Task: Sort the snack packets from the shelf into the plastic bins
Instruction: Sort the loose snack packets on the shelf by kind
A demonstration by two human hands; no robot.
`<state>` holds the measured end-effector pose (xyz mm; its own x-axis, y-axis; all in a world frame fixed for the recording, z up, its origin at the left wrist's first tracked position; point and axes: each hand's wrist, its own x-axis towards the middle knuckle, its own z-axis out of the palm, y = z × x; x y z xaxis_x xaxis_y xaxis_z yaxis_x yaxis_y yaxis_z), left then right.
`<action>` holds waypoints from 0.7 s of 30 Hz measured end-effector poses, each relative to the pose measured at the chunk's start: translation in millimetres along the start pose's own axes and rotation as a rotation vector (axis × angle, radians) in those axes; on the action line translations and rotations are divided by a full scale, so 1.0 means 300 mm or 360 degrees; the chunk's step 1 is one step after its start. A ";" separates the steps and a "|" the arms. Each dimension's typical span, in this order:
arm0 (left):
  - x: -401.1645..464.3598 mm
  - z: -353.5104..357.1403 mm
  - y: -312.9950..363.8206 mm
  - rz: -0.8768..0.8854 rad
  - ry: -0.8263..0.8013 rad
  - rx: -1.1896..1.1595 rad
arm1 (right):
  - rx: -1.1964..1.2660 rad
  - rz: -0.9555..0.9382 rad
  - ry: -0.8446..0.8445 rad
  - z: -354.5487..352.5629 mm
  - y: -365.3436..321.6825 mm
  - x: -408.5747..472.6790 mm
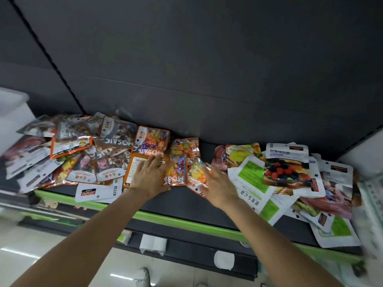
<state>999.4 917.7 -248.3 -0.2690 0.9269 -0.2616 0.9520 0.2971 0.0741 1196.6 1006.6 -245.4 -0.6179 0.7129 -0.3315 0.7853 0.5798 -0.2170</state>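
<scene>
I am reaching both arms over the shelf (186, 221), whose front edge is a green strip, and working at the middle of the heap of snack packets. My left hand (148, 177) is lying palm down with its fingers (154, 160) spread and nearly straight, resting on an orange packet (134, 168) that is showing its printed back. My left thumb is touching the near edge of a small clear packet of coloured sweets (176, 170) that is standing just right of those fingers; I cannot tell whether the thumb is pinching it or only pressing against it. My right hand (217, 186) is lying with its fingers (207, 172) apart and relaxed on another orange-edged sweets packet (196, 175), just right of the small clear one.

Beyond my left fingertips two more colourful packets (152, 139) are lying against the dark back wall (207, 69). Left of my left hand a pile of grey and orange MOSAIC packets (116, 133) is overlapping. Right of my right hand a pile of white packets with green labels and berry pictures (286, 172) is spilling over the shelf edge. A pale plastic bin (12, 100) is sitting far left of my fingers, blurred.
</scene>
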 end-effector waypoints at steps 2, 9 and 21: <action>-0.011 -0.007 -0.056 0.0037 0.0029 -0.0033 | 0.0114 0.0055 -0.0060 0.047 -0.057 0.020; -0.034 -0.070 -0.197 0.0240 -0.0008 -0.0485 | 0.0701 0.0145 0.0250 0.036 -0.219 0.048; -0.018 -0.049 -0.441 0.0382 0.0155 -0.0067 | -0.0042 -0.0306 0.0064 0.047 -0.409 0.145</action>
<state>872.8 876.7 -242.3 -0.0508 0.9892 -0.1377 0.9839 0.0732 0.1632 1073.9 960.9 -246.2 -0.7580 0.6028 -0.2490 0.6516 0.7166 -0.2487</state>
